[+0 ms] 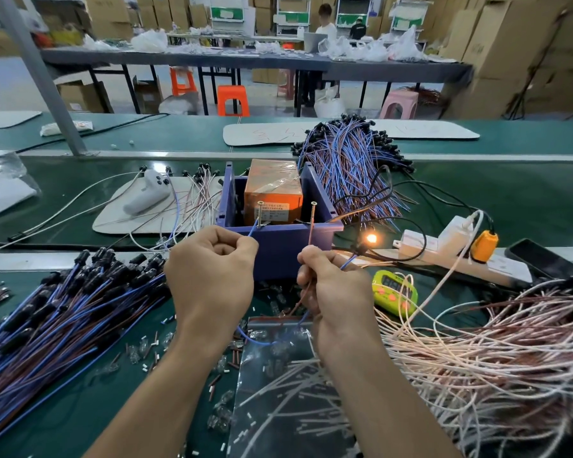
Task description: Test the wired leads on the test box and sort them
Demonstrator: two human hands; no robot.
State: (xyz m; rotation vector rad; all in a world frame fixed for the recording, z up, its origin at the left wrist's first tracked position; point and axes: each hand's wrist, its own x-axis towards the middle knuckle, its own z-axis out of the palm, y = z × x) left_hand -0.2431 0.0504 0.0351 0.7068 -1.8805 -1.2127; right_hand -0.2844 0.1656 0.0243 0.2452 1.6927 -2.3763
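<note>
At the near rim of the box [278, 233], 2 screws [259, 213] stand upright: left hand [209, 276] pinches the blue wire [252, 230] against one, right hand [331, 285] the brown wire [311, 234] against the other; lit bulb [371, 239] nearer right hand.

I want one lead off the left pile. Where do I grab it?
Pinch one black holder at the left pile's far end, coming from above on the box side. The holders are chunky and lie exposed on top there; the thin wires cross farther down, so pulling along the wire should tangle least.
</note>
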